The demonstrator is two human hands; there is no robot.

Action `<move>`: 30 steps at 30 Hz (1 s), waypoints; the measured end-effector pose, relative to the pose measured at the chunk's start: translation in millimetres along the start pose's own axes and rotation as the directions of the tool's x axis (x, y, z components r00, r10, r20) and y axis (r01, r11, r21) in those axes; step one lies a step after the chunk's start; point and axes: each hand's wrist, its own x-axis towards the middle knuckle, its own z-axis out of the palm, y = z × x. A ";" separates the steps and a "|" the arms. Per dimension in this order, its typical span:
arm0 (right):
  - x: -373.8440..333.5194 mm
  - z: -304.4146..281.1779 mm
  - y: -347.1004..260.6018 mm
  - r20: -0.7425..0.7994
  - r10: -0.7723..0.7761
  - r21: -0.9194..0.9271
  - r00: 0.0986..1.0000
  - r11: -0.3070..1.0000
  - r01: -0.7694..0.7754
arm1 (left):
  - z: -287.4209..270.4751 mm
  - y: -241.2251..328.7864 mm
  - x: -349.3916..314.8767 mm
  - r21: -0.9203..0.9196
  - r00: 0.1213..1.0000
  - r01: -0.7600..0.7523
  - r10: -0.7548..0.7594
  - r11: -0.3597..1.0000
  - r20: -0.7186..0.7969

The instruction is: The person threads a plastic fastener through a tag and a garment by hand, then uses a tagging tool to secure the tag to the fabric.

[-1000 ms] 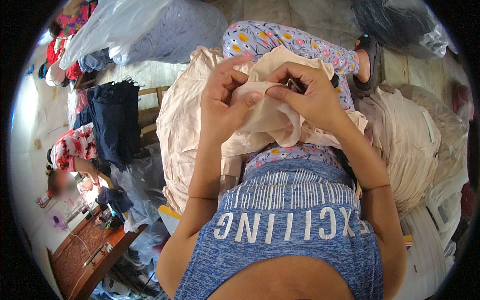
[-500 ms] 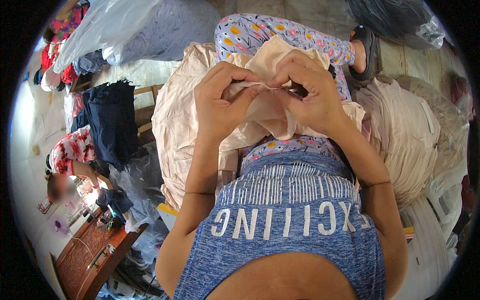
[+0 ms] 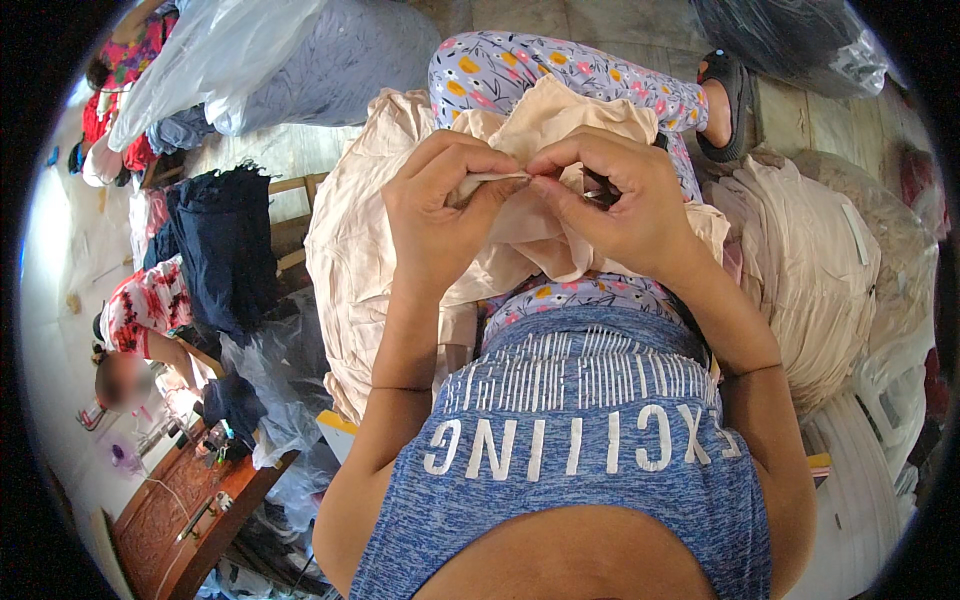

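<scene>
Cream fabric [image 3: 560,115] lies gathered over my lap, with a fold of it raised between my hands. My left hand [image 3: 440,200] pinches the edge of this fold between thumb and forefinger. My right hand [image 3: 625,200] meets it from the other side, thumb and forefinger pressed together at the same edge. Inside the curl of my right fingers shows a small dark, shiny object [image 3: 596,190], mostly hidden; its kind cannot be made out. Whatever thread or stitch lies at the fingertips is too small to see.
A stack of cream cloth [image 3: 800,270] lies at my right. More cream cloth [image 3: 355,230] is heaped at my left. Dark blue cloth [image 3: 222,240] hangs farther left, near a person at a wooden table [image 3: 190,510]. Plastic-wrapped bundles [image 3: 320,70] stand at the far side.
My fingertips have drawn together at the fabric edge, my right hand shifting slightly left and down. The person at the left has moved an arm.
</scene>
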 end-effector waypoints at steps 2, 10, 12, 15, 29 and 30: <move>0.4 3.5 3.3 -0.043 -0.068 -0.068 0.997 0.996 0.065 | 1.2 0.7 0.3 0.006 1.000 -0.015 0.015 1.000 0.001; -0.3 1.0 9.5 -0.032 0.035 -0.127 0.999 0.991 -0.039 | 1.2 0.1 -1.4 0.048 0.998 0.057 -0.059 0.997 0.038; -0.6 0.1 9.4 -0.074 0.048 -0.102 0.996 0.993 -0.055 | -0.3 -0.2 -2.3 -0.025 0.994 0.100 -0.099 0.995 0.043; -0.9 2.3 11.3 -0.106 -0.021 -0.063 0.994 0.998 0.015 | -1.5 -3.6 -5.5 -0.103 0.988 0.144 -0.137 0.984 0.070; 3.8 6.3 16.5 -0.050 -0.163 -0.292 0.985 0.946 0.142 | 4.4 -2.7 -10.2 -0.275 0.937 0.348 -0.328 0.896 0.118; 6.6 6.5 15.0 -0.030 -0.154 -0.290 0.988 0.947 0.139 | 1.3 -6.4 -9.7 -0.248 0.932 0.354 -0.320 0.902 0.167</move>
